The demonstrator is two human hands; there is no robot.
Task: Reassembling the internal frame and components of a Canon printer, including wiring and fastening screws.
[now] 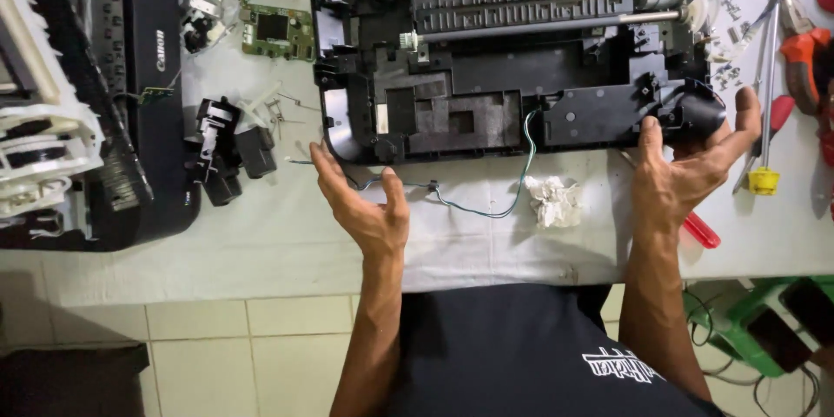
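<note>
I see the printer base, a black plastic chassis stripped of its cover, lying flat at the middle of the table's far half, its long side running parallel to the near edge. A grey roller shaft runs across its upper part. My right hand is cupped around the base's rounded near-right corner, thumb up on top of the plastic and fingers spread along the curved end, so it is grasping that corner loosely rather than clenched. My left hand is open, palm turned inward, fingers released and straight, held just beside the base's near-left corner; I cannot tell whether the fingertips touch it. A green wire trails from the base down onto the cloth between my hands. A crumpled paper wad lies near the near edge, between the wire and my right wrist. A red screwdriver handle pokes out under my right forearm. Left of the base sit small black parts and a green circuit board. The printer cover fills the table's left end. Pliers and a yellow-tipped tool lie along the right edge.
</note>
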